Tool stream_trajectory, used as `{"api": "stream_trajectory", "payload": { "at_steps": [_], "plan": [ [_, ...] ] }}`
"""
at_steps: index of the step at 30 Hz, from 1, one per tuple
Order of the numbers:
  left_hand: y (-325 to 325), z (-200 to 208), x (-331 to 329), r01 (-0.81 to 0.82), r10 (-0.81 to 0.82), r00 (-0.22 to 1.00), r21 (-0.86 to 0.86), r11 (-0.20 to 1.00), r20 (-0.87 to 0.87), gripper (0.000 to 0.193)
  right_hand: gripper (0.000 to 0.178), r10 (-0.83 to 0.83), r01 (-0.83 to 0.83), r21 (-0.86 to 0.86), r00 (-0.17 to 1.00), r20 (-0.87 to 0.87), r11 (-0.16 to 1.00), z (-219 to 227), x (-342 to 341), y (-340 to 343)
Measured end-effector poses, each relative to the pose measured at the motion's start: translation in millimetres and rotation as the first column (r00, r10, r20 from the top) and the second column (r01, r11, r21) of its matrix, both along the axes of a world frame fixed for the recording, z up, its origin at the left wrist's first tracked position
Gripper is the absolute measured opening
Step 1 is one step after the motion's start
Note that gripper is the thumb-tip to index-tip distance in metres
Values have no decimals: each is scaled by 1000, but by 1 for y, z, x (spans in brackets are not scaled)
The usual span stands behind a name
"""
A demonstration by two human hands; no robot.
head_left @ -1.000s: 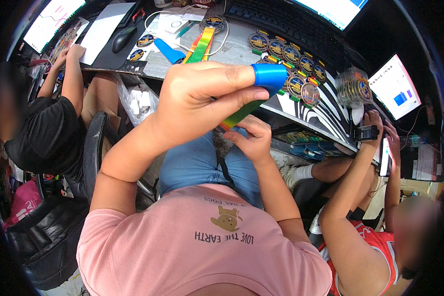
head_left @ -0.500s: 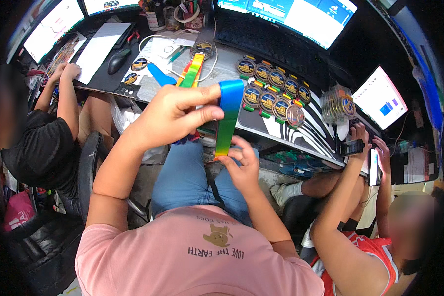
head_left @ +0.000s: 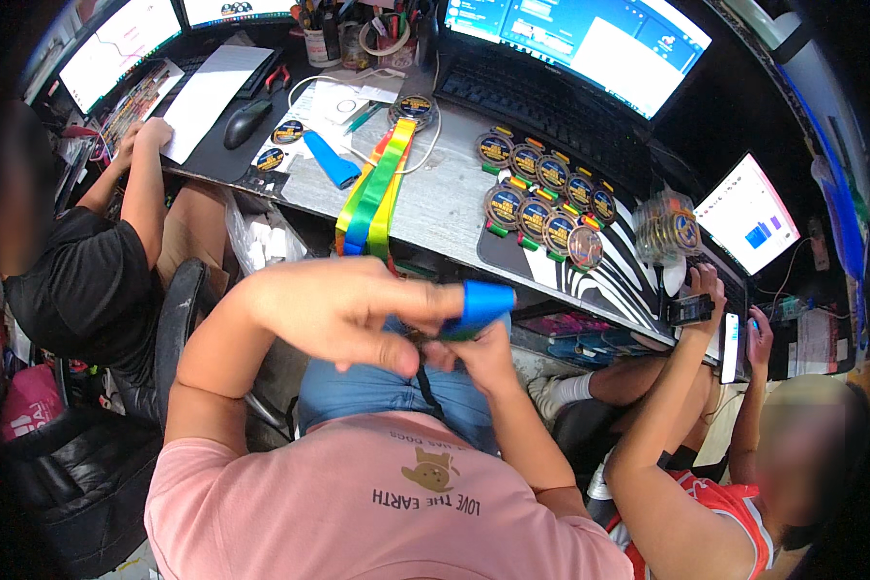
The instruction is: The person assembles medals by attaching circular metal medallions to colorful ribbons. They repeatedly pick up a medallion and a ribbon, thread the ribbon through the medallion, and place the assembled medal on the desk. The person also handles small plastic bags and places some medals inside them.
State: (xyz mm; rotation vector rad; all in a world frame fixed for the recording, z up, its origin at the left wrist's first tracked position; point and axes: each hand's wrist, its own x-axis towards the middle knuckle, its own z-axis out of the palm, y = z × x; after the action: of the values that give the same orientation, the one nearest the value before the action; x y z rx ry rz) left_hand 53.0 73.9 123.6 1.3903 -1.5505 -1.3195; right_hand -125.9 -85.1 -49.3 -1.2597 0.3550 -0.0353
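My left hand [head_left: 333, 309] is held out over my lap, index and middle fingers stretched to the right and thumb hanging apart. A shiny blue ribbon [head_left: 488, 302] loops round those fingertips. Close below it, my right hand [head_left: 488, 360] has its fingers bent up at the ribbon's darker lower part; its fingertips are partly hidden by the ribbon and the left hand. Beyond the hands, multicoloured ribbons [head_left: 382, 193] hang over the desk edge from a round medal [head_left: 414, 108]. To the right, several round medals [head_left: 551, 174] with folded ribbons lie in two rows.
On the desk are a blue strip [head_left: 329, 159], round dark discs [head_left: 270, 159], a white cable, a keyboard [head_left: 541, 111] and a stack of wrapped medals [head_left: 667, 235]. Co-workers sit left and right, one hand [head_left: 708, 288] near a laptop and phone [head_left: 731, 346]. An office chair [head_left: 186, 309] stands left.
Both hands have come down toward my lap. The ribbon, stretched tall between them before with its green and yellow showing, is now bunched short and mostly blue. The hanging ribbons are uncovered.
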Motion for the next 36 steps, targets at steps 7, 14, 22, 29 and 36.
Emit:
{"api": "stream_trajectory", "payload": {
  "at_steps": [7,14,22,29,36],
  "plan": [
    [13,-13,-10,177,-131,943,129,976,-306,74,25,-53,14,377,994,93,926,55,6,-8],
    [14,-23,-5,101,45,901,309,946,-432,94,22,449,524,-851,756,477,21,134,6,-30],
    [5,-20,-11,-154,230,877,207,966,-421,64,25,614,600,-799,645,455,-39,142,25,-42],
    [-10,-26,-22,-523,527,786,107,846,-323,65,35,-11,441,-537,780,626,719,113,24,-37],
    [-28,-31,-11,-476,483,807,109,872,-339,64,48,-115,235,-257,906,408,938,103,25,-5]
  ]
}}
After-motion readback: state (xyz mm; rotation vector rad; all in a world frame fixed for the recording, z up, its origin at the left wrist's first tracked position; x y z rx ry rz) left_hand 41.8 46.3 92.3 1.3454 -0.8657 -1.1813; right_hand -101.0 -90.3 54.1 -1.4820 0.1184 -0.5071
